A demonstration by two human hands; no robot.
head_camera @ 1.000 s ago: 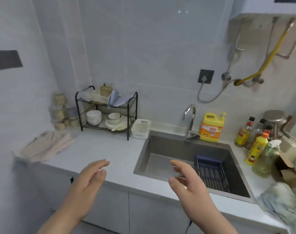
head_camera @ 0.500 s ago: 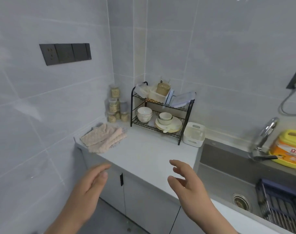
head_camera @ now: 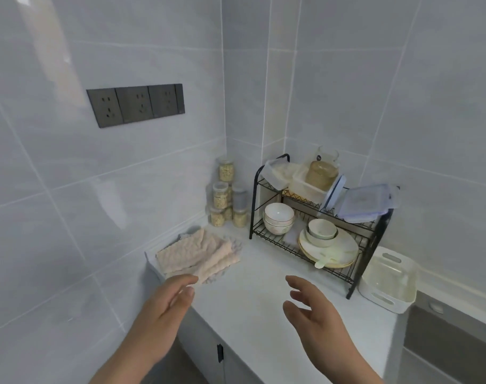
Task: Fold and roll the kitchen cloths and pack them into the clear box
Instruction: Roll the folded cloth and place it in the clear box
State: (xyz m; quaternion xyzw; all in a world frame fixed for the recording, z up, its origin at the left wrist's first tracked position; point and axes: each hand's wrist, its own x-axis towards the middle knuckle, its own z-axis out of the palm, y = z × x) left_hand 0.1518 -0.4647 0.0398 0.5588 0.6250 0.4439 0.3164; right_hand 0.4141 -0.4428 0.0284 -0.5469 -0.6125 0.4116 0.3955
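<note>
Kitchen cloths (head_camera: 197,254) heaped at surface (head_camera: 250,303) corner; left hand (head_camera: 164,309), right hand (head_camera: 316,314) hover near, each grip slack, empty

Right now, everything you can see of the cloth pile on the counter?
The cloth pile is several pale beige-pink cloths with a nubby, fluffy-looking weave. They lie flat and loosely overlapped, none rolled. A greyish-lilac edge shows beneath on the right side. The pile rests on the white counter at its left end, beside the tiled wall and in front of the jars. The fingertips of the open left hand are at its near edge; whether they touch it cannot be told.
</note>
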